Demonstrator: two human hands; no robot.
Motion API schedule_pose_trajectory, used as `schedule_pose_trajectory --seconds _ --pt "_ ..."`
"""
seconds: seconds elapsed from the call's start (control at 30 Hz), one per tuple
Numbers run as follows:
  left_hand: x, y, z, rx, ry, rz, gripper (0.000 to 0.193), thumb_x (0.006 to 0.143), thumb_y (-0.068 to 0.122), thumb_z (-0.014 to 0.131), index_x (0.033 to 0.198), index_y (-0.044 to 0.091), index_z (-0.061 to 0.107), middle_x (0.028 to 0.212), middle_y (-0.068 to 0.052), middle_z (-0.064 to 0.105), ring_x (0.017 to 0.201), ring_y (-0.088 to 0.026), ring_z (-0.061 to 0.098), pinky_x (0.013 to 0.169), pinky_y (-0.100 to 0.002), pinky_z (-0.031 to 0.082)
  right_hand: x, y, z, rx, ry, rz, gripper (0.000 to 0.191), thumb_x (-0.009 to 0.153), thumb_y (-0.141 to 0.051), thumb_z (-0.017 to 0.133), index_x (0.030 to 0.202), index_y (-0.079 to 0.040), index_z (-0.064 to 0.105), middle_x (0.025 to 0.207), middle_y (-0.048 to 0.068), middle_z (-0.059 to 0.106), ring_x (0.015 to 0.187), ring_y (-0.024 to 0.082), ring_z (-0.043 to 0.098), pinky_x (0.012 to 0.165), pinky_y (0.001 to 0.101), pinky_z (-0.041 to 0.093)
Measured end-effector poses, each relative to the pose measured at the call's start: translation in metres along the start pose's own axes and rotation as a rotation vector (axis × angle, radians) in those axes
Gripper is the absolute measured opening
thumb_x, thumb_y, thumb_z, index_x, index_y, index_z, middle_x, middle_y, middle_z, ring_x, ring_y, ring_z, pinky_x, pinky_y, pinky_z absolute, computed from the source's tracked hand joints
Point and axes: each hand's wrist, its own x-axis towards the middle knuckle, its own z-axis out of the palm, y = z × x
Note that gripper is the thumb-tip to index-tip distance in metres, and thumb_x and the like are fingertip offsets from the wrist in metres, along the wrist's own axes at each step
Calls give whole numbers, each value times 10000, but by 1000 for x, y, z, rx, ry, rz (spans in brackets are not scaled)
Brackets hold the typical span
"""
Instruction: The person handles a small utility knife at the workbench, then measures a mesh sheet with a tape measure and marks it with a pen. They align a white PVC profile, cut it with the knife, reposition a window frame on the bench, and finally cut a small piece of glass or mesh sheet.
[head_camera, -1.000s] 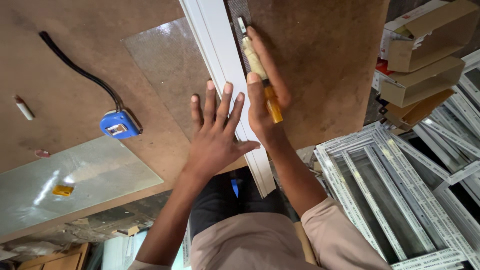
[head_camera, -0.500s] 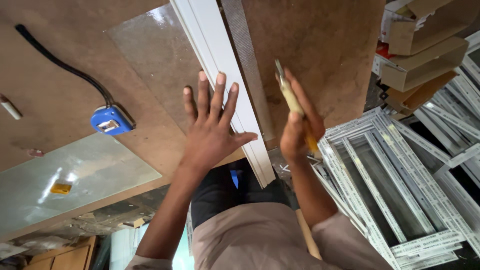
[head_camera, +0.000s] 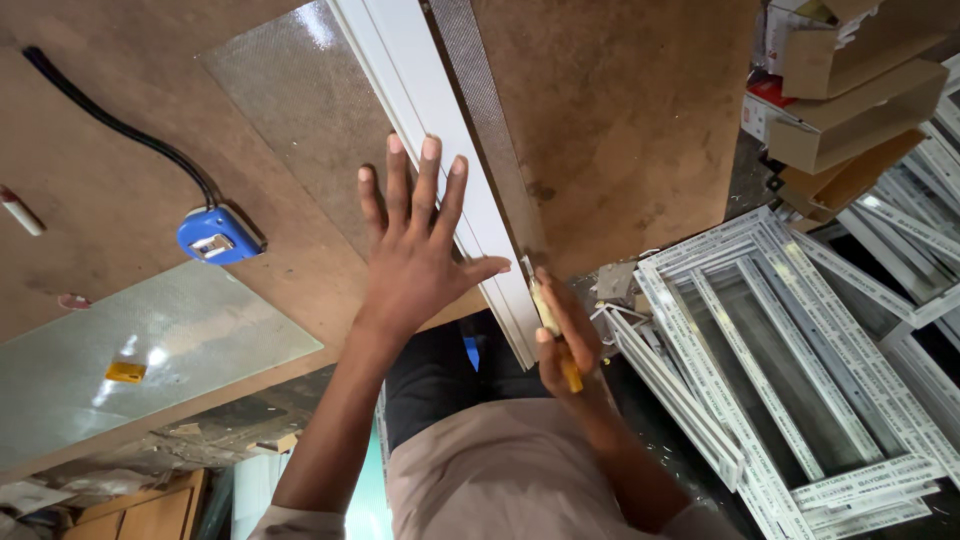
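Observation:
My left hand lies flat with fingers spread on a sheet of textured glass and a long white plastic profile laid over it as a straightedge on the brown board table. My right hand grips a yellow-handled glass cutter at the near end of the profile, right at the table's front edge. A grey scored strip of glass runs along the profile's right side.
A blue tape measure with a black cord lies at the left. A second glass pane rests at the near-left corner. White window frames are stacked on the floor at the right, with cardboard boxes behind them.
My right hand has drawn the cutter along the profile from the far part of the glass down to the table's front edge. My left hand stayed pressed on the profile.

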Motion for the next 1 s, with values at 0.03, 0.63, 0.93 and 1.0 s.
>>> schedule_pose_trajectory --seconds 0.03,0.63,0.93,1.0 --pt "0 0 0 1 0 3 1242 720 711 860 1647 76 330 1718 -184 161 1586 -448 56 1259 -676 24 -6 -1 0 -1 5 -2 409 1086 -210 508 1379 75 539 1417 267 599 1332 406 620 1136 464 511" --pt "-2 -4 6 10 -6 -4 1262 714 718 866 1656 91 307 1720 -183 144 1589 -443 39 1263 -668 10 -41 -18 23 239 -89 160 400 1057 -184 529 1346 89 575 1401 260 622 1287 367 656 1094 415 530" --pt "-2 -3 4 10 -26 -14 1254 728 723 854 1660 96 297 1724 -176 131 1590 -426 15 1264 -658 5 -35 -22 21 302 -23 103 424 1075 -225 519 1355 86 587 1399 259 630 1272 367 679 1080 433 560" --pt "0 -3 2 4 -33 -23 1246 721 708 854 1654 95 301 1723 -173 134 1591 -426 23 1264 -658 10 -18 -26 20 305 52 57 443 1087 -250 505 1359 91 583 1404 257 625 1273 361 676 1088 438 564"
